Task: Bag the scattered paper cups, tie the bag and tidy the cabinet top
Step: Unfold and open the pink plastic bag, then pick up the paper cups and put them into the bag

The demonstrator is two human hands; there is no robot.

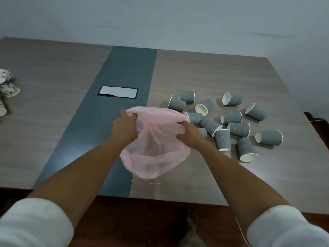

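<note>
Pink, see-through thin plastic bag is held up over the middle of the wood-grain counter, mouth stretched wide between both hands. Left hand has its fingers pinched shut on the left side of the rim, right hand has its fingers closed on the right side of the rim. The bag hangs down toward the near edge and looks empty, as far as I can tell through the plastic.

The grey ribbed paper cups with white insides are all scattered on the counter just right of the bag, every one lying on its side, a few touching each other, the closest ones right beside the right hand.

A dark grey strip runs near-to-far down the counter, with a white rectangular panel set in it, just beyond the bag. Way over at the left edge there are some white cups with dark spots, well apart from everything else. White rolled-up sleeves show at the near bottom corners.
</note>
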